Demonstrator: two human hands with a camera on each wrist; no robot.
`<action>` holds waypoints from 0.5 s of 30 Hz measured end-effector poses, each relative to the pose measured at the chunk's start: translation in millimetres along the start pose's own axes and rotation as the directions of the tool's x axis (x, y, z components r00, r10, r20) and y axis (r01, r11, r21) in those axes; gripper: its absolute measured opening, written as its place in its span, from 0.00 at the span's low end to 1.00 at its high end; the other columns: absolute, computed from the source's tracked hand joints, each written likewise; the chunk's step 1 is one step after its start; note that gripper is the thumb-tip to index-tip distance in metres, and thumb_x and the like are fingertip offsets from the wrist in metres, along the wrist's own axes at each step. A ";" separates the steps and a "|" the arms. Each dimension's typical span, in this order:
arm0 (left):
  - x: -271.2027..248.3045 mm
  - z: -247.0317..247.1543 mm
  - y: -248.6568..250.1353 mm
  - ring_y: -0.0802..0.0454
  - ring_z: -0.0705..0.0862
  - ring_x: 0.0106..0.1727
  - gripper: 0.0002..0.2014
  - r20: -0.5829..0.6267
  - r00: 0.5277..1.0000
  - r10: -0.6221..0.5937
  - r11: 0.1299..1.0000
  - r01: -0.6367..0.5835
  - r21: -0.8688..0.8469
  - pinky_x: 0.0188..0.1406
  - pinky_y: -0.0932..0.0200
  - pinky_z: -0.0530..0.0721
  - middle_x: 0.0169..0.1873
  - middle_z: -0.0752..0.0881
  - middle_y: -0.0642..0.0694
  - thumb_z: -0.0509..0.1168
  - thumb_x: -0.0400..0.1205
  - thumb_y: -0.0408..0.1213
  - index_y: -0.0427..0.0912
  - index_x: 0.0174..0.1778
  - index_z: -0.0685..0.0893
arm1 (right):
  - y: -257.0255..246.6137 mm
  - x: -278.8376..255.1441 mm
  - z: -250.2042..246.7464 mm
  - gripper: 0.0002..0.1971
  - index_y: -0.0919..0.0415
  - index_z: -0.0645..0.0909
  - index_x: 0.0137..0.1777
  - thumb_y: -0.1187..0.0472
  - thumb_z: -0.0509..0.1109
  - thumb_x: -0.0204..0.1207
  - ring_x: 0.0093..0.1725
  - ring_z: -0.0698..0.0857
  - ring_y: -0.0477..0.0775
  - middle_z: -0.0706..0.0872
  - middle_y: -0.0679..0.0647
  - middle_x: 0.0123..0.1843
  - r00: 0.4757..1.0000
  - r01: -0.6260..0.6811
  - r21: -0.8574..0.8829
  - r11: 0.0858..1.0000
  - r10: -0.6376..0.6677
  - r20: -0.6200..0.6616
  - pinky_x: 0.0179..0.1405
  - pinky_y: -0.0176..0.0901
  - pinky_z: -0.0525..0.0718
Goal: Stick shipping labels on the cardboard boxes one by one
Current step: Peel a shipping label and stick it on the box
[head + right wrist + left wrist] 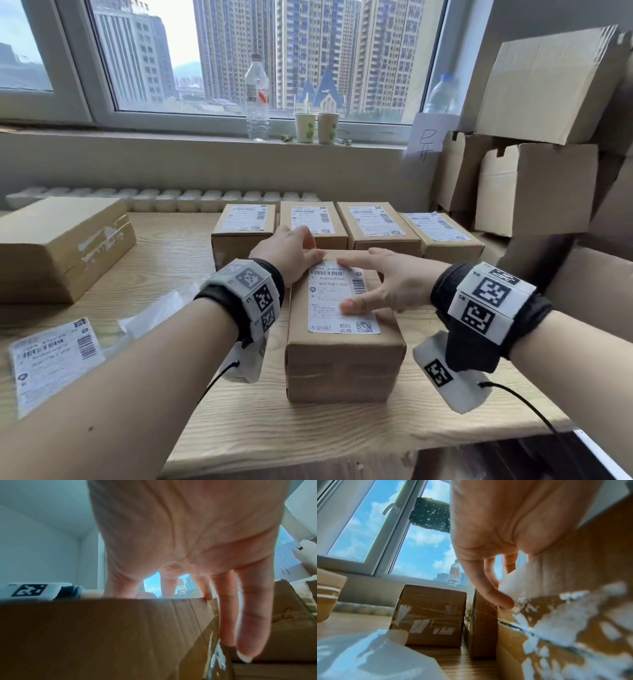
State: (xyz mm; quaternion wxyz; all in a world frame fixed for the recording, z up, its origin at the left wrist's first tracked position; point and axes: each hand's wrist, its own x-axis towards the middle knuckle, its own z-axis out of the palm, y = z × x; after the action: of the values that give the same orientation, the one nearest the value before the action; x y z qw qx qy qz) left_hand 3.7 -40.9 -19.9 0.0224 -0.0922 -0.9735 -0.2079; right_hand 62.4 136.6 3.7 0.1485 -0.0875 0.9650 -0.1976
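While your left hand (291, 253) and right hand (387, 284) press flat-fingered on the label (337, 298), remember it creases easily; the box (342, 346) is stiff, so smooth outward.

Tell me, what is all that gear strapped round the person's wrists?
Both forearms are bare, with no sleeves or gloves. Each wrist wears a black fabric band carrying white blocks printed with black square codes: the left wrist band and the right wrist band. Under each wrist hangs a small white unit, the right one also bearing a code, with a thin black cable trailing away.
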 end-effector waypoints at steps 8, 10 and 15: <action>-30.5 -12.2 -3.1 0.50 0.79 0.59 0.28 0.205 0.968 0.146 0.984 -0.121 -0.131 0.41 0.53 0.89 0.73 0.68 0.52 0.68 0.76 0.53 0.58 0.73 0.73 | -0.2 -6.1 9.6 0.39 0.37 0.63 0.79 0.37 0.72 0.66 0.47 0.78 0.46 0.71 0.51 0.75 0.998 0.033 0.078 0.996 -0.029 -0.057 0.34 0.39 0.85; -39.8 -18.4 -2.8 0.48 0.71 0.71 0.38 0.319 0.939 0.130 0.989 -0.102 -0.105 0.43 0.56 0.89 0.81 0.53 0.53 0.70 0.72 0.56 0.59 0.79 0.64 | -1.5 -7.9 7.8 0.42 0.38 0.59 0.80 0.38 0.73 0.66 0.44 0.78 0.44 0.69 0.52 0.76 1.000 0.022 0.066 0.998 -0.021 -0.013 0.32 0.38 0.85; -49.6 -26.9 -1.1 0.46 0.47 0.84 0.51 0.471 0.880 0.071 0.996 -0.083 0.006 0.75 0.49 0.71 0.82 0.33 0.53 0.72 0.68 0.59 0.62 0.81 0.47 | 1.2 -16.1 5.1 0.51 0.38 0.50 0.82 0.39 0.76 0.62 0.54 0.78 0.46 0.64 0.48 0.79 0.997 -0.015 0.050 0.999 0.011 0.080 0.37 0.38 0.87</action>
State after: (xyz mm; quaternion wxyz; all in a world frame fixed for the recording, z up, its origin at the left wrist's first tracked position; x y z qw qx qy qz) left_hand 52.3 -61.3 0.1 -0.2046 -0.1781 -0.9482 -0.1654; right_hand 79.1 139.5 2.8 0.1901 -0.0855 0.9536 -0.2174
